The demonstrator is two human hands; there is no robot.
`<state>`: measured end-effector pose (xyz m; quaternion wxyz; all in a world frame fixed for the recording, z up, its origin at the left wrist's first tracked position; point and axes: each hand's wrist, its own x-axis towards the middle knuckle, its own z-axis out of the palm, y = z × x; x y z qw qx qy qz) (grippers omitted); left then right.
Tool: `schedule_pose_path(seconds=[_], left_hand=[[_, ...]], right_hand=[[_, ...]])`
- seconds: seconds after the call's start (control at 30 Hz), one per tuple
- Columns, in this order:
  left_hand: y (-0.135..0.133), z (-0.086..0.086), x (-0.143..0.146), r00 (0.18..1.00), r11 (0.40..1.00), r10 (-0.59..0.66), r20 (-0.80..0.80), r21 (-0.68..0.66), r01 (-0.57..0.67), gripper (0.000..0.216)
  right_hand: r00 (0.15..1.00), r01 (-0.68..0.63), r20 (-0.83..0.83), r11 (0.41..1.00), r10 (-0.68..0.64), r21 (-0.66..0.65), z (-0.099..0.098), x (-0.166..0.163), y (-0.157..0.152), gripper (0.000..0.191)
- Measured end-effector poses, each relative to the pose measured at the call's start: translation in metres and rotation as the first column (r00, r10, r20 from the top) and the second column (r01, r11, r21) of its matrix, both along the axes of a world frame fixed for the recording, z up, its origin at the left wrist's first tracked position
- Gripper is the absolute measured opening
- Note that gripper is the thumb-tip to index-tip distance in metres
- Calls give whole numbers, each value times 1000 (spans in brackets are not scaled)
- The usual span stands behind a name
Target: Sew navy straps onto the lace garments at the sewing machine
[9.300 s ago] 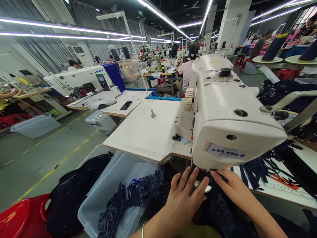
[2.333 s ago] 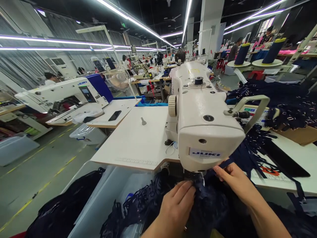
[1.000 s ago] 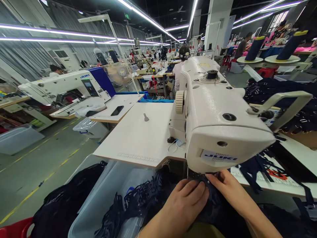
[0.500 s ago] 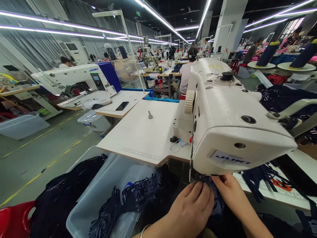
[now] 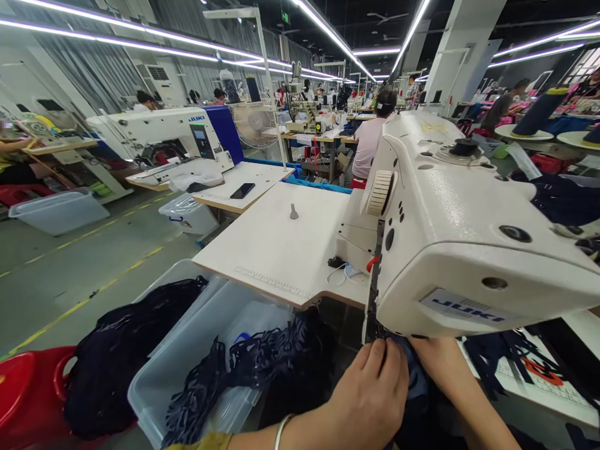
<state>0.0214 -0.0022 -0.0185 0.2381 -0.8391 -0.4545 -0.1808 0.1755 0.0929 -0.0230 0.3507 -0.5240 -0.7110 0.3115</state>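
Below the head of a white JUKI sewing machine (image 5: 450,250), my left hand (image 5: 370,390) has its fingers closed on dark navy fabric (image 5: 415,381), close to the needle side. A metal bangle (image 5: 282,431) circles the left wrist. Across the fabric, my right hand (image 5: 435,362) grips the same piece from the right; its fingertips are hidden under the machine head. The needle and the fabric's edge cannot be made out. More navy cloth hangs down between the two forearms.
Left of my hands, a clear plastic bin (image 5: 154,387) holds navy straps (image 5: 262,356). A dark cloth heap (image 5: 126,350) lies beside a red stool (image 5: 32,387). The white tabletop (image 5: 267,244) carries a small metal piece (image 5: 294,212). Orange-handled scissors (image 5: 544,372) lie at right among navy straps.
The view has turned slightly left, so the machine and hands appear further right. My right hand's fingers have slipped further under the machine head; the left still grips the fabric.
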Motion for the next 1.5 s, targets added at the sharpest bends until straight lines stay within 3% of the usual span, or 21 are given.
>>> schedule_pose_path(seconds=[0.37, 0.93, 1.23, 1.5], left_hand=[[2, -2, 7, 999, 999, 34, 16, 8, -34, 39], [3, -5, 13, 998, 998, 56, 17, 39, -56, 36], [4, -8, 11, 992, 989, 97, 78, 104, -105, 34], [3, -7, 1, 994, 985, 53, 91, 161, -68, 37]], right_hand=[[1000, -21, -15, 1000, 21, 23, -1, 1, 10, 9], [999, 14, -31, 1000, -14, 20, 0, -2, 11, 10], [996, -10, -89, 1000, 10, 2, 3, -6, 9, 22], [994, -31, -100, 999, 32, 8, -4, -9, 8, 32]])
